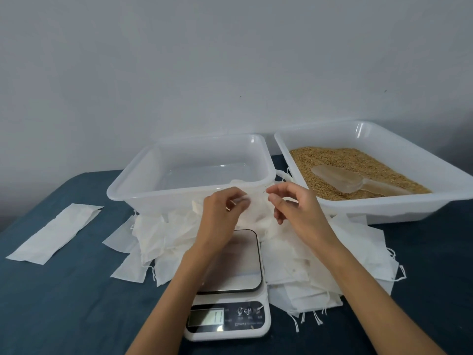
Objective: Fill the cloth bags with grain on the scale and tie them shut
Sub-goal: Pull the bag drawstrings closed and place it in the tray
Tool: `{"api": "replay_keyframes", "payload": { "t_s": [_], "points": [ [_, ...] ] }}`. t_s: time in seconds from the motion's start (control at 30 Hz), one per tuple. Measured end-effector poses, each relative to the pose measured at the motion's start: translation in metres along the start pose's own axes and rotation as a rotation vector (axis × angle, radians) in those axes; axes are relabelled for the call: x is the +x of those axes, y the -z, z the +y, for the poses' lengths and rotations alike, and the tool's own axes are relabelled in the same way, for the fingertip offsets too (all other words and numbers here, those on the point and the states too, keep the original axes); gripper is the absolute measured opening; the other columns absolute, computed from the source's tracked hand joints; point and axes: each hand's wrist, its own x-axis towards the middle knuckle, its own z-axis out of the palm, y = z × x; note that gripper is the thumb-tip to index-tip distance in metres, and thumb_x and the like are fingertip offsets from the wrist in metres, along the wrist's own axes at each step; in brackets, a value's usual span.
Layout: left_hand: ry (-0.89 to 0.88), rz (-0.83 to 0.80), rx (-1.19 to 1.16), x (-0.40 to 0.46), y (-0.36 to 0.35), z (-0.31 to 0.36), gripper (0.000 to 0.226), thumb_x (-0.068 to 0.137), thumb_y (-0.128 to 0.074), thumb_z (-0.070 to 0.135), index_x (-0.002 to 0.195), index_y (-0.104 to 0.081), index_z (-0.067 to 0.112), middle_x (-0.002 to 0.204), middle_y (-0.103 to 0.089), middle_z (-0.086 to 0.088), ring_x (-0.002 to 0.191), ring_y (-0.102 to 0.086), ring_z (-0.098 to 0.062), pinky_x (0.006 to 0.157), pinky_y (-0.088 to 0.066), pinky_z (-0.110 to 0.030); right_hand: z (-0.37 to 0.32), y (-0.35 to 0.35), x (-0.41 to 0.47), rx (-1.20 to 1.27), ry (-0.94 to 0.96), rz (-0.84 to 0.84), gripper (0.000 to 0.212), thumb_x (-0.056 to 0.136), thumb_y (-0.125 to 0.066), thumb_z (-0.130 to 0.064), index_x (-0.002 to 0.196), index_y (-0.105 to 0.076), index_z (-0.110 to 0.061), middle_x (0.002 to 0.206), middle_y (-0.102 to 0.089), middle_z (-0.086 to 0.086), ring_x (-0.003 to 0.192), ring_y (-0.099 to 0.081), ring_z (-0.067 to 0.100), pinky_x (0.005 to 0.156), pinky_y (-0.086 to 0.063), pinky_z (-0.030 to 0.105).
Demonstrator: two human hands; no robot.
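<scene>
Pale grey wall fills the upper half of the view, and below it a counter [64, 303] covered in dark teal cloth carries everything.

At the near middle stands a white digital scale [230, 283] with a steel platform and a dark control strip facing the person. Around and behind the scale lies a loose heap of white cloth bags [294, 254] with drawstrings trailing at the edges; some spread to its left, a thicker stack to its right. A single long white cloth strip [55, 233] lies apart on the far left of the counter.

Behind the heap sits an empty translucent white tub [143, 175]. To its right, just beside it, a wider white tray [384, 208] holds brown grain [358, 162], with a clear plastic scoop [343, 179] lying on the grain.

Both hands are raised above the far end of the scale, in front of the tub's near wall. The left hand [225, 213] has its fingers curled and pinches the top of one cloth bag [253, 213], which hangs between the two hands. The right hand [294, 206] is close to the bag's other side with thumb and fingers bent toward it; it seems to pinch the bag's edge or its string, though motion blur and white-on-white make the contact hard to confirm.
</scene>
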Motion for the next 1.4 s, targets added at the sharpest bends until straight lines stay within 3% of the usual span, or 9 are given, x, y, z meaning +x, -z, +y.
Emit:
{"api": "replay_keyframes", "payload": {
  "t_s": [0.1,0.27,0.5,0.67,0.9,1.0,1.1,1.23,1.4],
  "points": [
    [0.108,0.023,-0.199,-0.004,0.004,-0.003,0.011,0.096,-0.069,0.003,0.086,-0.072,0.006,0.066,-0.064,0.009,0.058,-0.056,-0.01,0.058,-0.046,-0.019,0.003,-0.003,-0.001,-0.051,-0.04,-0.059,0.014,0.097,-0.066,-0.022,0.107,-0.072,-0.015,0.099,-0.07,-0.003,0.061,-0.061,0.014,0.056,-0.049,0.028],
    [0.105,-0.008,-0.35,-0.006,0.005,0.0,0.007,0.096,-0.067,-0.002,0.09,-0.071,-0.004,0.07,-0.062,-0.015,0.058,-0.056,-0.017,0.06,-0.05,-0.031,0.006,-0.003,-0.001,-0.088,-0.029,-0.104,0.007,0.094,-0.07,-0.014,0.089,-0.075,-0.01,0.063,-0.063,-0.007,0.054,-0.052,0.016,0.053,-0.043,0.027],
    [0.088,0.01,-0.362,-0.01,-0.001,0.004,0.004,0.093,-0.074,0.003,0.09,-0.073,0.005,0.074,-0.069,0.0,0.059,-0.061,-0.015,0.06,-0.054,-0.031,0.0,-0.007,-0.004,-0.052,-0.03,-0.186,0.015,0.095,-0.069,-0.023,0.091,-0.075,-0.01,0.078,-0.071,0.0,0.058,-0.054,0.013,0.055,-0.046,0.024],
    [0.113,0.028,-0.371,-0.009,0.002,0.003,0.005,0.092,-0.075,0.001,0.087,-0.073,0.004,0.069,-0.067,0.003,0.057,-0.059,-0.013,0.06,-0.052,-0.026,0.003,-0.007,-0.004,-0.12,-0.017,-0.141,0.01,0.09,-0.075,-0.024,0.092,-0.075,-0.014,0.065,-0.066,-0.017,0.054,-0.055,0.007,0.054,-0.046,0.022],
    [0.169,0.117,-0.369,-0.014,0.002,0.006,0.025,0.089,-0.081,0.011,0.106,-0.066,0.021,0.099,-0.063,0.004,0.061,-0.058,-0.014,0.062,-0.052,-0.026,0.003,-0.006,-0.004,-0.113,-0.011,-0.081,0.013,0.089,-0.077,-0.017,0.078,-0.07,-0.012,0.058,-0.06,-0.005,0.051,-0.052,0.014,0.054,-0.044,0.024],
    [0.139,0.131,-0.377,-0.016,0.001,0.01,0.027,0.088,-0.083,0.013,0.093,-0.058,0.023,0.086,-0.053,0.005,0.061,-0.05,-0.017,0.059,-0.048,-0.03,0.002,-0.004,-0.004,-0.032,-0.04,-0.041,0.02,0.086,-0.08,-0.019,0.079,-0.066,-0.006,0.056,-0.057,0.0,0.051,-0.049,0.018,0.054,-0.044,0.024],
    [0.097,-0.046,-0.5,-0.018,-0.001,0.014,0.025,0.09,-0.082,0.016,0.08,-0.06,0.013,0.067,-0.053,-0.003,0.056,-0.049,-0.021,0.057,-0.046,-0.031,0.001,-0.004,-0.004,0.065,-0.083,-0.022,0.026,0.083,-0.082,-0.021,0.081,-0.065,-0.002,0.058,-0.059,0.003,0.051,-0.051,0.016,0.054,-0.047,0.023],
    [0.084,-0.153,-0.519,-0.021,-0.007,0.018,0.021,0.09,-0.081,0.02,0.083,-0.066,0.007,0.073,-0.064,-0.002,0.064,-0.062,-0.016,0.064,-0.053,-0.026,0.0,-0.005,-0.005,0.213,-0.119,-0.078,0.005,0.089,-0.073,-0.006,0.09,-0.069,-0.003,0.066,-0.069,0.006,0.059,-0.062,0.014,0.063,-0.056,0.027],
    [0.11,-0.123,-0.514,-0.019,-0.006,0.012,0.01,0.094,-0.077,0.012,0.089,-0.071,0.005,0.073,-0.068,0.0,0.063,-0.063,-0.014,0.064,-0.054,-0.023,-0.003,-0.006,-0.006,0.192,-0.051,-0.103,0.016,0.089,-0.072,-0.002,0.099,-0.06,0.001,0.074,-0.072,0.016,0.062,-0.068,0.021,0.065,-0.058,0.028]
  ]
}}
